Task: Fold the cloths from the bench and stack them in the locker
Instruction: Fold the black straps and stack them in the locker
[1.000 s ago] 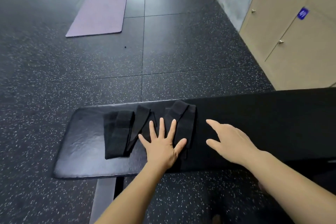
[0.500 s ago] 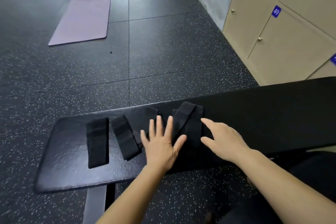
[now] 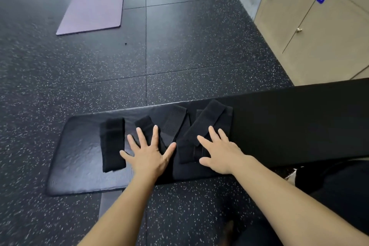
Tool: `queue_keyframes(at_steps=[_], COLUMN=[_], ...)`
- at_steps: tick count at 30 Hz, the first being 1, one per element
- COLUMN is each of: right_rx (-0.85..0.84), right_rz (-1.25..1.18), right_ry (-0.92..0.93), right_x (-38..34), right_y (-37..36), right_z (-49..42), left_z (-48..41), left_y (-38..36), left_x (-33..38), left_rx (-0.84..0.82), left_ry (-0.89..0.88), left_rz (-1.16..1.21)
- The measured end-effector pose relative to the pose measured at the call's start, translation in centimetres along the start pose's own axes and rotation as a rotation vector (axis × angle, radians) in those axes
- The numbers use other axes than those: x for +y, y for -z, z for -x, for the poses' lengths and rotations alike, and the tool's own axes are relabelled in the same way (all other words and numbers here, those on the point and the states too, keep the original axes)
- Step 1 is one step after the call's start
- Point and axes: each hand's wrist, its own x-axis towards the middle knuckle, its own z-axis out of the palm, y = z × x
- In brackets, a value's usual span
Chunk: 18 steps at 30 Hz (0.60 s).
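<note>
Several black cloths lie in a row on the left end of the padded bench, well apart from the closed lockers at far right. The left hand lies flat, fingers spread, on the middle cloths. The right hand lies flat on the rightmost cloth. Neither grasps anything. The fabric appears thin, perforated, light and limp, so expect sagging and unfolding when lifted. Pinch all layers together at a folded end and support the underside.

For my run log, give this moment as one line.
left hand: flat on middle cloths; right hand: flat on right cloth; left cloth: on bench; lockers: closed
</note>
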Motion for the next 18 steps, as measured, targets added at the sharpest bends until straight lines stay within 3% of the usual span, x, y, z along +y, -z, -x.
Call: queue_keyframes(at_steps=[5, 9, 18], right_rx=[0.06, 0.084, 0.019], right_rz=[-0.007, 0.02, 0.015], right_ry=[-0.016, -0.007, -0.04], right_x=[0.7, -0.5, 0.0], right_y=[-0.3, -0.6, -1.0], right_z=[-0.2, -0.9, -1.0], left_z=[-0.7, -1.5, 0.2], left_y=[1.4, 1.4, 0.1], left_x=[-2.1, -3.9, 2.8], left_rx=[0.169, 0.049, 0.028], left_ry=[0.035, 0.135, 0.023], left_rz=[-0.032, 0.036, 0.009])
